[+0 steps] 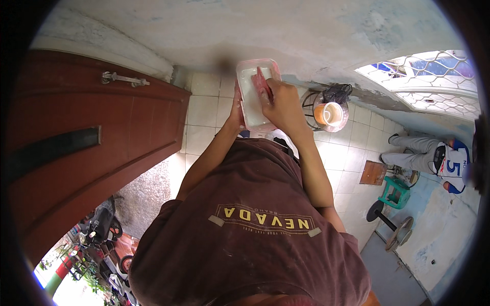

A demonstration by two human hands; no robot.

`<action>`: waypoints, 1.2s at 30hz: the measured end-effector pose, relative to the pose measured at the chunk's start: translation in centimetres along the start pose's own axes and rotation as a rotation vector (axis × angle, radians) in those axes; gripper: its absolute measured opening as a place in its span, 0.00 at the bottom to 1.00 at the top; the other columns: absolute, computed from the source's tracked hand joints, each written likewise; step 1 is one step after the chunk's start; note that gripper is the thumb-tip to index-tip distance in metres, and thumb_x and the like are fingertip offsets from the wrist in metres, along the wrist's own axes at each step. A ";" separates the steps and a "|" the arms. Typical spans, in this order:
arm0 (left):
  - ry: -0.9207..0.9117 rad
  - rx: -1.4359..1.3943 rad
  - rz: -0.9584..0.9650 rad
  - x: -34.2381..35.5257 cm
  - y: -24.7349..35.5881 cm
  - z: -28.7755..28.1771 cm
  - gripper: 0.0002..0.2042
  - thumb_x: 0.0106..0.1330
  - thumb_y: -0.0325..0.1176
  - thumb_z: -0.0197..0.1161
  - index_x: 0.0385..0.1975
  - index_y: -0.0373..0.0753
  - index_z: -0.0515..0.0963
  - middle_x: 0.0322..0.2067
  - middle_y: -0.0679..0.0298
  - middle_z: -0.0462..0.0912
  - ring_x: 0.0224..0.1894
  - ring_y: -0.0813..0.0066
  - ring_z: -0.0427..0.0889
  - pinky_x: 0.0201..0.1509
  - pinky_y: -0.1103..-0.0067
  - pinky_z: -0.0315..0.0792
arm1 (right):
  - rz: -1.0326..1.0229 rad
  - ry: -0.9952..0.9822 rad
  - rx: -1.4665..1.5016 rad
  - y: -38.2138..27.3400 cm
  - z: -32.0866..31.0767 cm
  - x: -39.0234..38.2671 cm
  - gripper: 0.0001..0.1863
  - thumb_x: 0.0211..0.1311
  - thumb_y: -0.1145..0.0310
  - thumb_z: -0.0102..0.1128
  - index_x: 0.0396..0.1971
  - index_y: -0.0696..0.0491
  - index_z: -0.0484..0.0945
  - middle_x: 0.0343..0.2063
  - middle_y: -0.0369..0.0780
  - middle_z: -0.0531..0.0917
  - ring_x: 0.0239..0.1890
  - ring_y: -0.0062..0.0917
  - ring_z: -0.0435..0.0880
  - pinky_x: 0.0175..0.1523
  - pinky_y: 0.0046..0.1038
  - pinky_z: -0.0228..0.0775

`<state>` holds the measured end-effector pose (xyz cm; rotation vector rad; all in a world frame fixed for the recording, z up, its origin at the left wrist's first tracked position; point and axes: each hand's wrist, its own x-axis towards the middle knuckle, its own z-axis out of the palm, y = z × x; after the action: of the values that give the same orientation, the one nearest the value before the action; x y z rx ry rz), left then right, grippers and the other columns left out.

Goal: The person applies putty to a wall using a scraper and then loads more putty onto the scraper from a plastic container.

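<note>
In front of my chest is a clear, pinkish rectangular plastic container [277, 66] with a smooth white paste or paint [251, 104] inside. My left hand [236, 109] grips it from the left side, fingers partly hidden beneath. My right hand [284, 104] is closed round a red, flat hand tool [259, 79], smeared with white, which reaches over the container. The tool's exact kind I cannot make out, and my right hand hides part of it and the container's right rim.
Right of the container, a round stool [310, 104] bears an orange-and-white tub [332, 114] and a black plastic bag [338, 94]. A patchy wall [306, 30] rises ahead; a brown door [138, 120] stands left. Another person [426, 153] and a green stool [395, 193] are far right.
</note>
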<state>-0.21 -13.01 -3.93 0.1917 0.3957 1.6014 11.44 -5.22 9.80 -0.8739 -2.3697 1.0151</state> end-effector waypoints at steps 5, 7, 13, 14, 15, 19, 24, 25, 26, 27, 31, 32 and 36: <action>0.062 0.132 -0.002 -0.8 0.3 1.7 0.39 0.75 0.70 0.34 0.76 0.47 0.58 0.70 0.57 0.69 0.70 0.61 0.72 0.73 0.60 0.70 | -0.055 0.103 0.013 -1.0 1.3 0.0 0.07 0.55 0.77 0.59 0.30 0.67 0.77 0.28 0.58 0.82 0.32 0.55 0.83 0.41 0.48 0.74; 0.101 0.166 -0.009 -1.2 0.2 1.7 0.40 0.75 0.71 0.35 0.77 0.48 0.58 0.70 0.57 0.69 0.70 0.61 0.72 0.73 0.59 0.70 | 0.005 0.039 -0.014 -0.6 2.0 -0.2 0.07 0.55 0.76 0.59 0.30 0.66 0.77 0.28 0.58 0.82 0.32 0.54 0.84 0.41 0.48 0.75; -0.106 -0.053 -0.035 -1.6 0.8 0.1 0.38 0.76 0.69 0.35 0.77 0.49 0.55 0.72 0.57 0.66 0.70 0.60 0.72 0.73 0.59 0.70 | 0.082 0.007 -0.035 -3.2 -0.7 -0.6 0.07 0.56 0.76 0.59 0.29 0.66 0.77 0.27 0.59 0.82 0.33 0.55 0.84 0.42 0.49 0.76; -0.046 -0.027 -0.033 -1.7 0.8 0.5 0.38 0.76 0.69 0.35 0.77 0.49 0.55 0.72 0.58 0.66 0.70 0.60 0.72 0.73 0.59 0.70 | 0.079 0.040 -0.017 -3.4 -0.7 -0.6 0.07 0.56 0.76 0.58 0.29 0.67 0.78 0.27 0.59 0.82 0.33 0.55 0.84 0.42 0.49 0.76; 0.013 0.000 -0.038 -1.8 0.7 1.3 0.38 0.76 0.68 0.35 0.77 0.49 0.56 0.72 0.58 0.66 0.70 0.60 0.71 0.73 0.59 0.70 | 0.029 0.054 -0.030 -3.1 -0.2 -0.5 0.07 0.56 0.76 0.59 0.30 0.67 0.78 0.27 0.59 0.82 0.33 0.55 0.84 0.42 0.49 0.77; 0.091 0.146 0.017 -1.9 -0.2 0.5 0.38 0.77 0.68 0.36 0.77 0.48 0.56 0.71 0.58 0.66 0.70 0.60 0.71 0.74 0.59 0.69 | -0.057 0.093 -0.040 -0.7 3.2 -0.7 0.08 0.57 0.75 0.61 0.30 0.66 0.77 0.24 0.58 0.81 0.29 0.54 0.82 0.38 0.47 0.73; -0.185 -0.140 -0.040 -2.7 0.5 -1.0 0.37 0.77 0.67 0.37 0.77 0.48 0.56 0.71 0.58 0.66 0.71 0.60 0.71 0.74 0.58 0.69 | 0.132 -0.107 -0.080 -3.2 -0.1 -1.1 0.07 0.56 0.76 0.59 0.29 0.66 0.78 0.25 0.60 0.82 0.32 0.55 0.84 0.41 0.48 0.77; -0.204 -0.114 -0.039 -2.7 0.7 -0.6 0.37 0.77 0.67 0.37 0.77 0.48 0.56 0.71 0.58 0.66 0.71 0.60 0.71 0.74 0.58 0.69 | 0.146 -0.092 -0.070 -3.6 -0.7 -1.1 0.08 0.56 0.75 0.59 0.29 0.66 0.78 0.25 0.60 0.82 0.32 0.55 0.84 0.41 0.48 0.77; -0.159 -0.113 -0.045 -2.7 0.7 -0.6 0.37 0.77 0.67 0.37 0.77 0.48 0.57 0.71 0.58 0.66 0.71 0.60 0.71 0.74 0.58 0.69 | 0.160 -0.077 -0.060 -3.8 -0.9 -1.2 0.08 0.56 0.75 0.59 0.29 0.66 0.78 0.25 0.60 0.81 0.32 0.56 0.84 0.41 0.48 0.77; -0.115 -0.110 -0.053 -2.6 0.6 -0.5 0.37 0.77 0.67 0.37 0.77 0.48 0.57 0.71 0.58 0.66 0.71 0.61 0.71 0.74 0.59 0.70 | 0.129 -0.024 -0.058 -3.8 -0.7 -1.1 0.08 0.56 0.75 0.59 0.29 0.66 0.78 0.24 0.60 0.81 0.32 0.56 0.84 0.41 0.48 0.77; 0.095 0.072 0.002 -2.3 -0.3 -0.1 0.36 0.77 0.66 0.37 0.76 0.49 0.57 0.71 0.58 0.67 0.71 0.61 0.71 0.74 0.59 0.70 | -0.013 0.165 -0.012 -1.3 3.1 -0.9 0.09 0.57 0.73 0.61 0.28 0.65 0.77 0.21 0.57 0.80 0.27 0.55 0.82 0.36 0.46 0.73; 0.075 0.076 -0.001 -2.2 -0.4 -0.2 0.36 0.77 0.66 0.38 0.76 0.49 0.57 0.71 0.58 0.67 0.71 0.61 0.70 0.74 0.59 0.70 | -0.055 0.207 0.009 -0.5 3.9 -1.1 0.09 0.58 0.72 0.62 0.28 0.65 0.77 0.19 0.56 0.79 0.25 0.54 0.81 0.34 0.46 0.72; -0.029 -0.048 -0.037 -2.8 0.4 -1.8 0.37 0.76 0.67 0.40 0.76 0.48 0.57 0.71 0.58 0.67 0.71 0.61 0.71 0.74 0.60 0.70 | 0.083 -0.071 0.025 -1.6 1.7 -1.5 0.11 0.59 0.70 0.62 0.29 0.65 0.77 0.19 0.56 0.80 0.23 0.54 0.81 0.32 0.45 0.72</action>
<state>-0.97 -15.99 -5.10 0.1705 0.3364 1.5678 10.97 -7.93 9.73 -0.9487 -2.3916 1.1226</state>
